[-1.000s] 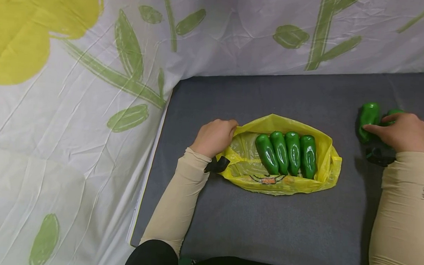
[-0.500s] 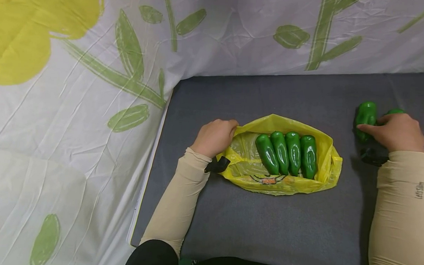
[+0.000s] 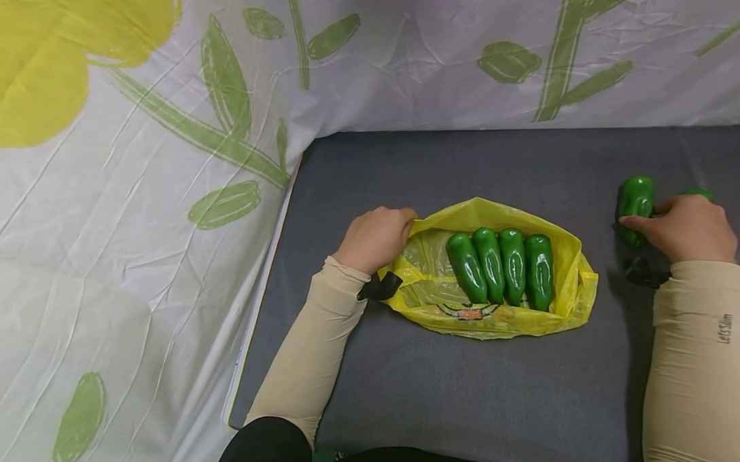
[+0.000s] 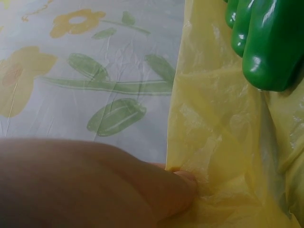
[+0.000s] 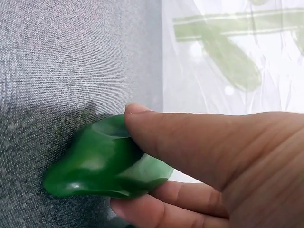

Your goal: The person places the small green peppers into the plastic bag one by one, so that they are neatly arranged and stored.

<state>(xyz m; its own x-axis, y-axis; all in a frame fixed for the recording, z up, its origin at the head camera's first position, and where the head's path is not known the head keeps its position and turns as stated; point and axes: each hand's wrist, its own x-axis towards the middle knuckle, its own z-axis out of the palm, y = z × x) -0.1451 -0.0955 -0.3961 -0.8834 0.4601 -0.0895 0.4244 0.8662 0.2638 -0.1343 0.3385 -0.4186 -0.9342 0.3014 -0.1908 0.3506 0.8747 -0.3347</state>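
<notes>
My left hand (image 3: 376,239) pinches the left rim of a yellow plastic bag (image 3: 431,321), which lies with its mouth spread. Inside the bag, several glossy green peppers (image 3: 512,266) lie side by side toward its right half. In the left wrist view, thumb and fingers hold the thin plastic edge (image 4: 209,156). At the right, my right hand (image 3: 697,229) grips another green pepper (image 3: 637,196) between thumb and fingers. The right wrist view shows this pepper (image 5: 95,161) close to the grey surface; whether it touches is unclear. One more green pepper (image 3: 698,193) sits behind that hand, mostly hidden.
A dark grey tabletop (image 3: 462,390) lies under everything, its left edge running beside the left forearm. A white cloth (image 3: 406,62) with printed yellow flowers and green leaves hangs behind and to the left. Dark straps (image 3: 646,273) are on both wrists.
My right hand and its pepper have shifted slightly left, and more of the tip of the pepper behind shows. The left hand, the bag and the peppers inside look the same.
</notes>
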